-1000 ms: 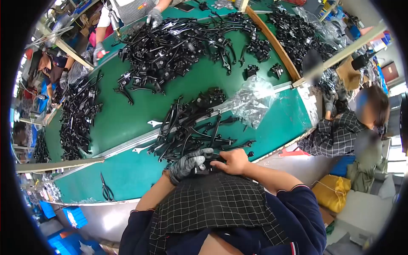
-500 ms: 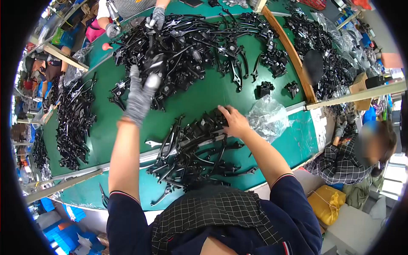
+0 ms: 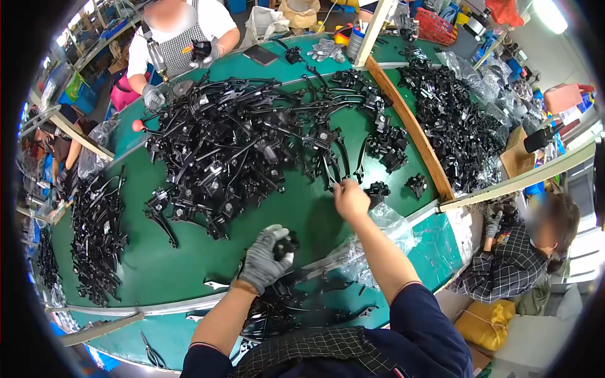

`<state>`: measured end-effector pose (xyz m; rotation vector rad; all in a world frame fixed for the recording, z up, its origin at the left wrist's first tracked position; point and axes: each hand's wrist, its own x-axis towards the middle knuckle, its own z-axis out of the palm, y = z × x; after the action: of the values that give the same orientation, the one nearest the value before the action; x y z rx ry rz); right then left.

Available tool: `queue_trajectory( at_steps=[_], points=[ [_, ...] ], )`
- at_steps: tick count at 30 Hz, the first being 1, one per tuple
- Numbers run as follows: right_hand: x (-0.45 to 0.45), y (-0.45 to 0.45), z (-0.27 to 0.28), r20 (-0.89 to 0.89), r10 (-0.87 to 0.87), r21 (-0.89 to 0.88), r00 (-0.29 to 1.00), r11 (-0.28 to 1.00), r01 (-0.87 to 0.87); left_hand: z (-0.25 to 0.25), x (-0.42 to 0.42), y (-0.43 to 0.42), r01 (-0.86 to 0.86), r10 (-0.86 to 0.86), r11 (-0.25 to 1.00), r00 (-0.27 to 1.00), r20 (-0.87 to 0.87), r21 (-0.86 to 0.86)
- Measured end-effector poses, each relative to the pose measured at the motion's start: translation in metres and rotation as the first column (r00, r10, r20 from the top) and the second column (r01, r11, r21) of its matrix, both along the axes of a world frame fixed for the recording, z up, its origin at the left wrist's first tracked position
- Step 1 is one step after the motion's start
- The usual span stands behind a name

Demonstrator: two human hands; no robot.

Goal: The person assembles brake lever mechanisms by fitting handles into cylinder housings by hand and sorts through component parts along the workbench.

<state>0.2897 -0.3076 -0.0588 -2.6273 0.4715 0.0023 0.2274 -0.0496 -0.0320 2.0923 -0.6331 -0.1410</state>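
My left hand (image 3: 265, 259), in a grey knit glove, curls around a chunky black part (image 3: 285, 246) above the front edge of the green table (image 3: 170, 271). My bare right hand (image 3: 351, 200) has its fingers drawn together at the lower ends of some black brake levers (image 3: 344, 157); the pinch itself is partly hidden. A large heap of black lever assemblies (image 3: 220, 145) lies beyond my hands. Below my left hand is a smaller group of black levers (image 3: 277, 312), partly covered by my arm.
A clear plastic bag (image 3: 378, 242) lies beside my right forearm. A wooden divider (image 3: 409, 123) separates another black heap (image 3: 447, 120). More parts (image 3: 97, 239) lie left, scissors (image 3: 151, 353) at front left. One person (image 3: 179, 38) works opposite, another (image 3: 523, 252) at right.
My left hand has come back from the large heap towards me and now holds a black part. My right hand has left the near levers and reached forward. The view has tilted up.
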Motion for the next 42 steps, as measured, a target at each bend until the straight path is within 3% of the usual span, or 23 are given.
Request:
queue_trajectory(
  at_steps=[1,2,3,4,5,6,7,10,15,17,19,21,23,24,27,30,31,34,36,38,40,41,42],
  points=[
    [0.006,-0.011,-0.020,0.085,-0.077,-0.132,0.993,0.987,0.088,0.010,-0.003,0.008,-0.061,0.042,0.982,0.993,-0.108,-0.180],
    [0.011,-0.014,-0.027,0.085,-0.075,-0.129,0.994,0.988,0.086,0.021,-0.006,0.015,-0.139,0.063,0.927,0.974,-0.219,-0.349],
    [0.015,-0.016,-0.029,-0.020,-0.082,-0.128,0.996,0.989,0.079,0.033,-0.009,0.023,-0.141,0.066,0.926,0.974,-0.216,-0.350],
    [0.019,-0.018,-0.031,-0.123,-0.087,-0.129,0.989,0.989,0.071,0.049,-0.014,0.032,-0.129,-0.107,0.866,0.896,-0.432,-0.483],
    [0.021,-0.021,-0.033,-0.224,-0.091,-0.129,0.970,0.990,0.063,0.062,-0.019,0.040,-0.154,-0.302,0.784,0.752,-0.586,-0.602],
    [0.021,-0.025,-0.041,-0.218,-0.089,-0.128,0.972,0.990,0.062,0.069,-0.025,0.046,-0.210,-0.500,0.689,0.556,-0.664,-0.694],
    [0.020,-0.030,-0.049,-0.216,-0.097,-0.082,0.971,0.993,0.081,0.070,-0.033,0.050,-0.204,-0.499,0.690,0.562,-0.660,-0.695],
    [0.002,-0.045,-0.064,-0.212,-0.105,0.001,0.972,0.994,0.107,0.060,-0.081,0.064,-0.322,-0.489,0.735,0.359,-0.795,-0.597],
    [-0.051,-0.042,-0.047,0.127,-0.098,0.203,0.987,0.977,0.071,0.021,-0.140,0.076,-0.253,-0.273,0.898,0.321,-0.907,-0.360],
    [-0.083,-0.034,-0.020,0.294,-0.138,0.325,0.946,0.945,0.036,0.022,-0.151,0.068,-0.135,-0.311,0.901,0.459,-0.832,-0.411],
    [-0.123,-0.023,0.048,0.006,0.045,0.497,0.999,0.867,-0.042,0.027,-0.157,0.061,-0.074,-0.330,0.898,0.541,-0.774,-0.434],
    [-0.164,-0.015,0.077,-0.066,0.212,0.655,0.975,0.746,-0.117,0.034,-0.163,0.060,-0.034,-0.401,0.887,0.438,-0.804,-0.461],
    [-0.195,-0.010,0.117,-0.241,0.470,0.770,0.849,0.625,-0.128,0.043,-0.167,0.057,-0.008,-0.434,0.880,0.391,-0.812,-0.475],
    [-0.202,-0.008,0.129,-0.235,0.470,0.766,0.851,0.628,-0.136,0.047,-0.170,0.053,-0.053,-0.460,0.851,0.409,-0.789,-0.523],
    [-0.221,-0.005,0.154,-0.393,0.669,0.685,0.631,0.671,-0.284,0.062,-0.185,0.042,-0.153,-0.509,0.776,0.420,-0.752,-0.611],
    [-0.230,-0.009,0.161,-0.415,0.708,0.663,0.571,0.665,-0.344,0.087,-0.190,0.038,0.159,-0.449,0.894,0.284,-0.847,-0.420],
    [-0.229,-0.008,0.165,-0.415,0.727,0.647,0.546,0.658,-0.385,0.091,-0.192,0.036,0.150,-0.442,0.897,0.283,-0.851,-0.416],
    [-0.234,0.006,0.194,-0.496,0.716,0.607,0.491,0.691,-0.392,0.098,-0.197,0.027,0.452,-0.512,0.840,0.478,-0.713,-0.300],
    [-0.231,-0.002,0.180,-0.439,0.778,0.565,0.449,0.628,-0.535,0.101,-0.196,0.028,0.481,-0.500,0.831,0.423,-0.756,-0.280],
    [-0.233,-0.009,0.154,-0.438,0.753,0.588,0.491,0.653,-0.477,0.079,-0.202,0.024,0.455,-0.475,0.860,0.550,-0.687,-0.230],
    [-0.246,0.006,0.156,-0.455,0.587,0.704,0.669,0.697,-0.133,0.075,-0.205,0.025,0.438,-0.430,0.877,0.533,-0.729,-0.197],
    [-0.254,0.006,0.133,-0.364,0.467,0.879,0.806,0.458,0.131,0.073,-0.207,0.032,0.394,-0.384,0.903,0.558,-0.736,-0.173],
    [-0.264,0.001,0.104,-0.349,0.282,0.937,0.894,0.108,0.332,0.072,-0.212,0.034,0.306,-0.424,0.898,0.416,-0.804,-0.315]
  ],
)
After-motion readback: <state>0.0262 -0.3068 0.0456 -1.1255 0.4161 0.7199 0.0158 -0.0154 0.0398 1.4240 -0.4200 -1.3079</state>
